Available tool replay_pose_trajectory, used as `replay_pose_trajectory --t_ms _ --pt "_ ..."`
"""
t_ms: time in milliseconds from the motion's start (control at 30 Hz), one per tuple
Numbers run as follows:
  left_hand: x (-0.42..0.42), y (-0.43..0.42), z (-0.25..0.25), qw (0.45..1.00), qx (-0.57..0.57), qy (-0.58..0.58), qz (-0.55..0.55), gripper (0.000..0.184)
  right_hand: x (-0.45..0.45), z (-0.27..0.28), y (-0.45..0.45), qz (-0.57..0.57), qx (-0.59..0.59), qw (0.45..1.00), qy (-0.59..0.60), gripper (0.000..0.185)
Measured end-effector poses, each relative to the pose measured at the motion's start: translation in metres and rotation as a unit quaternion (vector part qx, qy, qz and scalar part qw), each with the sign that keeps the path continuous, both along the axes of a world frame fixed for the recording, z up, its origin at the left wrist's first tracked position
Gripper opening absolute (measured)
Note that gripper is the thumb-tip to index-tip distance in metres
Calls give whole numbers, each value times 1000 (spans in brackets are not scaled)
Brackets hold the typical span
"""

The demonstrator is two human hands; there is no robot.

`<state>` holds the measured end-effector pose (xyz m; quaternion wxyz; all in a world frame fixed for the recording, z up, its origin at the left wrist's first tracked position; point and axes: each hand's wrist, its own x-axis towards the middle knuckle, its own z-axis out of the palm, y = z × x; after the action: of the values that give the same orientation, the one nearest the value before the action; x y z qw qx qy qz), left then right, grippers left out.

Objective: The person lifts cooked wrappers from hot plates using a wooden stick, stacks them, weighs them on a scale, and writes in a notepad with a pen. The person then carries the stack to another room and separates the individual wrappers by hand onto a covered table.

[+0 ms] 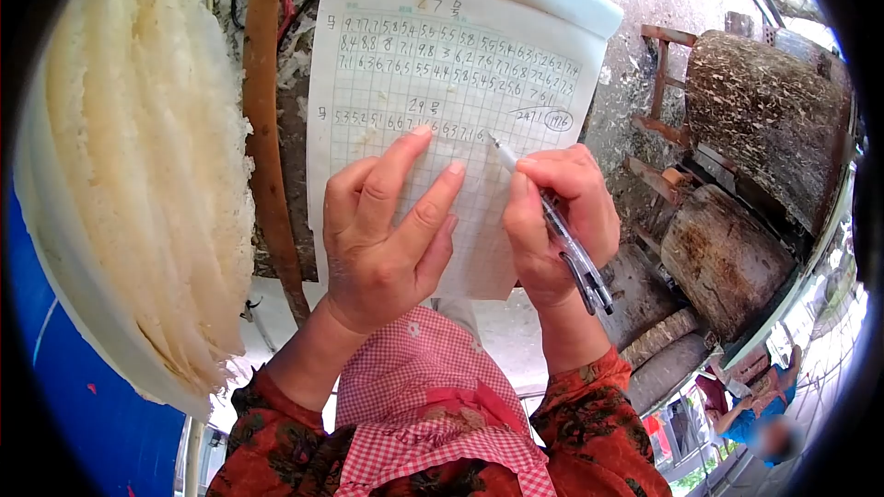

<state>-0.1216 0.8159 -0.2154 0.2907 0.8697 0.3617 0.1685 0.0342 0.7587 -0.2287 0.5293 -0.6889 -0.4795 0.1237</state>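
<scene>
A squared paper notepad (405, 193) lies in front of me, its top sheets folded back, with rows of handwritten numbers on the upper half. My left hand (387, 230) rests flat on the page, fingers spread, fingertips by the lower row of numbers. In my right hand (566, 212) a pen (573, 253) with a clear and black barrel is gripped. Its tip meets the paper at the right end of that lower row. A circled number stands just above and to the right of the tip.
Left of the pad runs a brown wooden strip (267, 129). Beyond it sits a large pale layered mass (147, 175) on a white tray, above a blue surface (74, 387). Worn wooden stools (727, 239) stand at right. Another person (764, 405) is at the lower right.
</scene>
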Motion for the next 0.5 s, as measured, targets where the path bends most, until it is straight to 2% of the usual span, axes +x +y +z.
replay_pose_trajectory --t_ms 500 --pt "0 0 1 1000 1 -1 -4 42 3 5 -8 25 -8 999 41 25"
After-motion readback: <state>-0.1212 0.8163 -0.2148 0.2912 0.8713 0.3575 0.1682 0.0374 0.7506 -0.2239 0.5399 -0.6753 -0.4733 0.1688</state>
